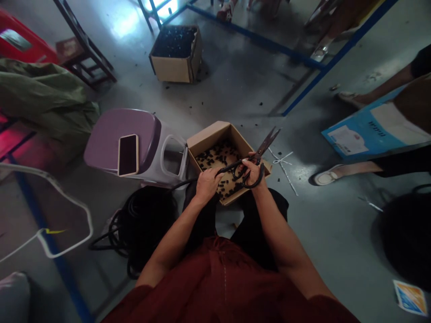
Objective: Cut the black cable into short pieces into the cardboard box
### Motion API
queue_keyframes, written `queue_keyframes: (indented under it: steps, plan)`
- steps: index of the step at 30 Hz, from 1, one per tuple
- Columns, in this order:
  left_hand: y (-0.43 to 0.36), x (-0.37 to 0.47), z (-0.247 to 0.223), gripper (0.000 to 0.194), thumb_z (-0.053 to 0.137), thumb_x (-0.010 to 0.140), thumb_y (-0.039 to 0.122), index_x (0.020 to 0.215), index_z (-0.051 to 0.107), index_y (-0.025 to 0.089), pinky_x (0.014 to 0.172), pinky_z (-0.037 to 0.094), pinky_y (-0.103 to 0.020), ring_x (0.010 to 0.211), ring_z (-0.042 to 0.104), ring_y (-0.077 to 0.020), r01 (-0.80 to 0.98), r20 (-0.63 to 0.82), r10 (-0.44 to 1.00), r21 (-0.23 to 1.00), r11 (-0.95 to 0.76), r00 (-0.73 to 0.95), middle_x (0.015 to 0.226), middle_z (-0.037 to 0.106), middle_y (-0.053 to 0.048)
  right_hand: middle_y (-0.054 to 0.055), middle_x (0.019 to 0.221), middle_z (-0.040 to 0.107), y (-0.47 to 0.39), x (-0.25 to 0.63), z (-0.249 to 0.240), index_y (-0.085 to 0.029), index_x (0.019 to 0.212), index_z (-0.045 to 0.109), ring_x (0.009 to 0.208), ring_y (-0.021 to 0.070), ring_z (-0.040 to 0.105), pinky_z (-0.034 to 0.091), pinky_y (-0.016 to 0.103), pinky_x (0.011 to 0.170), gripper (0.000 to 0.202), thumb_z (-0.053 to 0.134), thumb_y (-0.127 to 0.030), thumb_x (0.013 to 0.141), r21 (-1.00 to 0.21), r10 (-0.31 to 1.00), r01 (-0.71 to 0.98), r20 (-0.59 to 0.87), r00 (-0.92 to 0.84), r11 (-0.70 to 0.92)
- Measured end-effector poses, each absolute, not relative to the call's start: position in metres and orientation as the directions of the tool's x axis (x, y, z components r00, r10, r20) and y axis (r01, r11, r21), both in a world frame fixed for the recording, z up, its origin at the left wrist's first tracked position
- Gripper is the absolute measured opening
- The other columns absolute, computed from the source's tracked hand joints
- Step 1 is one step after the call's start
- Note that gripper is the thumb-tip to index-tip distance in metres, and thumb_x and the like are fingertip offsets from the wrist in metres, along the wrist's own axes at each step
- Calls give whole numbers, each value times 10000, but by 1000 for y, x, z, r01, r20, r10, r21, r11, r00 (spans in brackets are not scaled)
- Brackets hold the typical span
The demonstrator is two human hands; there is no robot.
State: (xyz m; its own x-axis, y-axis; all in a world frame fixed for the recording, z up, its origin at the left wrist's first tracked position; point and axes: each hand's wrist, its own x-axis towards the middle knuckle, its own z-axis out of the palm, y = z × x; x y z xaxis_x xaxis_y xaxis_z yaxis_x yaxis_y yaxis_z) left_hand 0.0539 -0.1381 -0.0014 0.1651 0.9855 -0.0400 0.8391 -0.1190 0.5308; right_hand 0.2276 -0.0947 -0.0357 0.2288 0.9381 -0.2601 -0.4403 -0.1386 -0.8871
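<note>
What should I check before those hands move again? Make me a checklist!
1. Left hand gripping the black tube: ok.
2. Right hand holding the scissors by the handles: ok.
3. Tube between the blades: cannot tell, too small to see.
4. Open cardboard box below the hands: ok, with black pieces inside.
5. Floor free of scraps: not ok, dark bits are scattered on it.

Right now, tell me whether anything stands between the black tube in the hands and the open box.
Only the right hand and scissors seem to, over the right side of the open box; along the black tube beside the left hand, nothing visible is in the way.
</note>
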Motion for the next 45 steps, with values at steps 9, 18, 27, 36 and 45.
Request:
queue_keyframes:
  steps: [9, 18, 27, 36, 45]
  plan:
    - [-138, 54, 0, 346, 388, 922, 374, 1195, 559, 248, 839, 396, -273, 976, 579, -156, 816, -48, 988, 570, -93, 147, 1067, 656, -41, -82, 668, 508, -97, 223, -38, -236, 990, 439, 514, 71, 517, 436, 194, 481, 439, 672, -373, 644, -894, 926, -354, -344, 155, -273]
    - [-135, 49, -6, 287, 422, 914, 291, 1122, 588, 183, 871, 403, -309, 1008, 570, -185, 789, 5, 1000, 614, -26, 28, 1085, 652, -62, -15, 851, 546, -102, 221, -32, -223, 1010, 447, 636, 95, 557, 487, 237, 601, 407, 620, -410, 692, -973, 968, -24, -232, 100, -231]
    - [-134, 47, -4, 323, 468, 882, 404, 1077, 643, 216, 889, 433, -272, 1008, 604, -170, 671, -31, 997, 738, 71, -71, 1091, 671, -42, -28, 799, 569, -102, 223, -47, -239, 1038, 442, 634, 97, 572, 486, 230, 595, 413, 592, -429, 703, -940, 941, -88, -334, 59, -329]
    - [-99, 29, -15, 344, 361, 929, 339, 1073, 626, 174, 782, 441, -262, 857, 618, -164, 686, -77, 985, 709, 162, -153, 934, 684, -56, 8, 828, 570, -109, 224, -55, -216, 1084, 458, 671, 148, 581, 482, 297, 628, 472, 589, -488, 721, -932, 945, 246, -302, -128, -264]
    - [-92, 27, -20, 381, 345, 933, 359, 1220, 525, 186, 788, 447, -258, 883, 610, -157, 625, -60, 986, 767, 146, -158, 980, 663, -50, 43, 904, 636, -114, 225, -41, -191, 1202, 462, 781, 177, 597, 450, 313, 746, 478, 562, -403, 786, -793, 930, 597, -302, -211, -122]
